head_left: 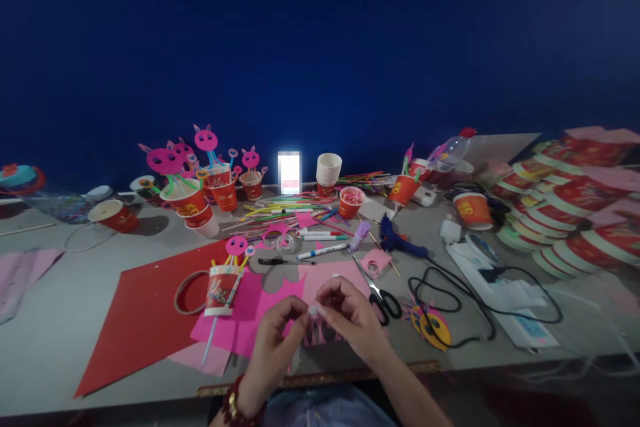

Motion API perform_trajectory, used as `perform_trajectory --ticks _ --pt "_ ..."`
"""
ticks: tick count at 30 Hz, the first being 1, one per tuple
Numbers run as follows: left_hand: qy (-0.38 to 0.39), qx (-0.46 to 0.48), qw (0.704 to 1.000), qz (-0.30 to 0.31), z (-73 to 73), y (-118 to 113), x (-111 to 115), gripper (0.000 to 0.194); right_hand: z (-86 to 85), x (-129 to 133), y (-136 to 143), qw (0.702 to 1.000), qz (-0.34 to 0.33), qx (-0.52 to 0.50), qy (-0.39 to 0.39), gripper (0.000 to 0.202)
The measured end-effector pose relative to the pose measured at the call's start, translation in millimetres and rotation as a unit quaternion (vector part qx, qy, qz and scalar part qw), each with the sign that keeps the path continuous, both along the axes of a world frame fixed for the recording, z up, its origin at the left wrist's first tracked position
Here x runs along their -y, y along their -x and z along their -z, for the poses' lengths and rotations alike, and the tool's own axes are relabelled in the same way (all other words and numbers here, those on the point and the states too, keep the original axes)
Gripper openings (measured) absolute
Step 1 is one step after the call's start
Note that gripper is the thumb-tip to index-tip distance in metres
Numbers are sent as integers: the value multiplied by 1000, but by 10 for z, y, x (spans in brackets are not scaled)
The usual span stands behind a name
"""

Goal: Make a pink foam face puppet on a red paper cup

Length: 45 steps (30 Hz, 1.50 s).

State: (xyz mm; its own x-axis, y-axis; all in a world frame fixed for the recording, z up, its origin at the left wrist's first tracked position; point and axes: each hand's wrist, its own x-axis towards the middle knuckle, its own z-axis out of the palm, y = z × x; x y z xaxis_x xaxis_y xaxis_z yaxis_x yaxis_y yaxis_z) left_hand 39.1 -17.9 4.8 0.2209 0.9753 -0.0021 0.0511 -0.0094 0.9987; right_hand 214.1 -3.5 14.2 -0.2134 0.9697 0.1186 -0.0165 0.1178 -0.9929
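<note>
My left hand (283, 333) and my right hand (353, 317) meet low in the middle, fingertips pinched together. Between them is a small whitish piece (314, 310), too small and blurred to name; both hands grip it. Bright pink paper (255, 313) with scalloped cut-outs lies under and left of my left hand. Light pink paper (333, 272) lies just beyond my hands. To the left, a red-patterned paper cup (220, 290) with a pink paper face (237, 245) and a straw stands near a tape roll (187, 293). Black-handled scissors (385, 300) lie beside my right hand.
Red card (135, 320) covers the left front. A blue glue gun (400, 240) and its black cord lie right, near a white power strip (500, 293). Decorated cups (183, 200) stand back left; stacked red cups (575, 207) fill the right. Markers (323, 252) and pipe cleaners (275, 207) lie mid-table.
</note>
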Motion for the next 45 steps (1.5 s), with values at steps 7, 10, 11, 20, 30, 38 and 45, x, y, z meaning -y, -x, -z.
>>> perform_trajectory --ticks 7,10,11,20,30,38,45 --pt "-61 -79 995 -23 -44 8 1 18 -156 79 -27 933 44 270 -234 15" --pt "-96 -111 989 -20 -53 12 17 16 -146 70 -7 928 41 277 -247 14" --pt "-107 -122 987 -18 -54 14 23 15 -140 65 -3 927 36 274 -252 13" --pt "-169 -191 967 -4 -15 37 47 13 -122 34 -15 908 5 314 -277 10" --pt "-102 -115 988 -10 -37 33 39 12 -128 41 5 927 14 273 -256 14" --pt "24 36 999 -33 7 67 35 20 20 -79 -211 925 124 275 -232 16" --pt "72 118 989 -44 36 69 47 18 172 -126 -332 896 116 410 -126 18"
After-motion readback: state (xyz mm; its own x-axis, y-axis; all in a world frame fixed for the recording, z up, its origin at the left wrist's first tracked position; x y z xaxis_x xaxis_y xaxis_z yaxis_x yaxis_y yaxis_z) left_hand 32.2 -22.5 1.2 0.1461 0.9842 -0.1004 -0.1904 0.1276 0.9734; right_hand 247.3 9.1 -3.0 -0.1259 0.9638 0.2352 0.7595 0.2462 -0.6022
